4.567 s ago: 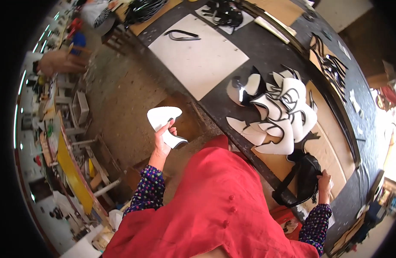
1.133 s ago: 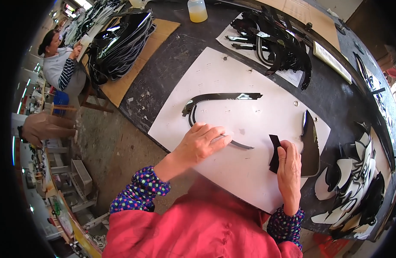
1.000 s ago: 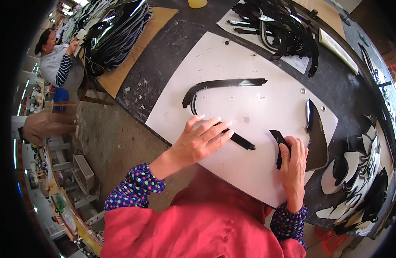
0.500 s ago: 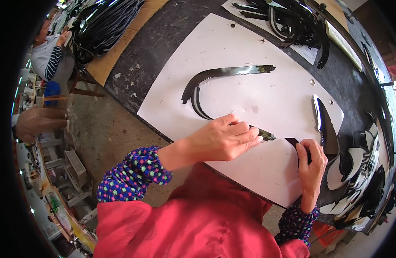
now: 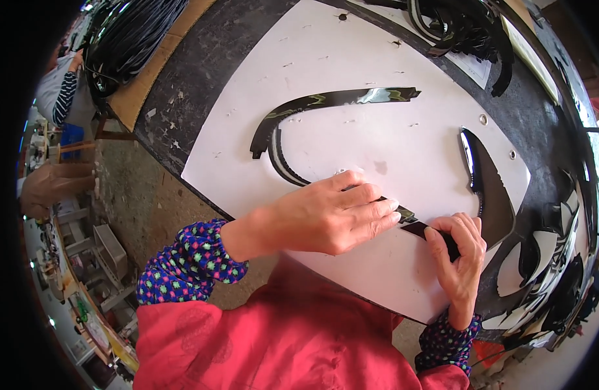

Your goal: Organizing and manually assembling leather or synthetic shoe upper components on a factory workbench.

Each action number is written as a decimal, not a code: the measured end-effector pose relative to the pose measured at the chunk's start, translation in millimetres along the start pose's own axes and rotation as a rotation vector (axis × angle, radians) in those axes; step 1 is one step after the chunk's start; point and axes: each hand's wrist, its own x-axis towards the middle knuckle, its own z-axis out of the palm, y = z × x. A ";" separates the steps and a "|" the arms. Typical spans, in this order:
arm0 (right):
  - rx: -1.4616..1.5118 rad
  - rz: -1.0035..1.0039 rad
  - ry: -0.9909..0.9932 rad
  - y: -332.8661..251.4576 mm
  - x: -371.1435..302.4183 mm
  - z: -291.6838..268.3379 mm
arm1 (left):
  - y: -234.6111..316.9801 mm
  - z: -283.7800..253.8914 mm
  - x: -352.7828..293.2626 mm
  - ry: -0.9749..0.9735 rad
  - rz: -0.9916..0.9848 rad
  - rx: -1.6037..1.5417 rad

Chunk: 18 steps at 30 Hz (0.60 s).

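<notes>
My left hand (image 5: 332,218) is closed over a curved black strip (image 5: 283,162) lying on a white sheet (image 5: 351,58), pinching it near its glossy lower right end. My right hand (image 5: 458,250) grips a thin, flat dark piece, possibly a blade (image 5: 413,229), whose tip meets that end or lies right beside it. What else the right fingers hold is mostly hidden. Just above the held strip rests a second glossy black curved strip (image 5: 338,99) with notched ends. To the right, a black curved panel (image 5: 496,192) with a jagged inner edge lies on the sheet.
Black and white cut pieces (image 5: 546,273) pile up at the right. More black strips (image 5: 465,39) lie at the far right, and a large black bundle (image 5: 134,42) at the far left. The dark table (image 5: 176,114) has a near-left edge. A person in a striped sleeve (image 5: 64,97) is at the left.
My right hand has brought the dark flat piece leftward to the end of the strip, closing the gap between them. My left hand still holds the strip. The view has shifted slightly.
</notes>
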 end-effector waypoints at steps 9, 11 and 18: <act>0.007 0.044 0.034 -3.1 1.5 5.9 | 1.2 -1.1 0.0 -0.011 0.015 0.003; -0.014 0.064 0.022 -2.9 1.8 5.8 | 1.5 -1.4 0.2 -0.014 0.009 -0.008; 0.023 0.068 -0.009 -2.7 2.1 1.7 | 1.9 -1.8 -0.3 -0.014 -0.008 -0.010</act>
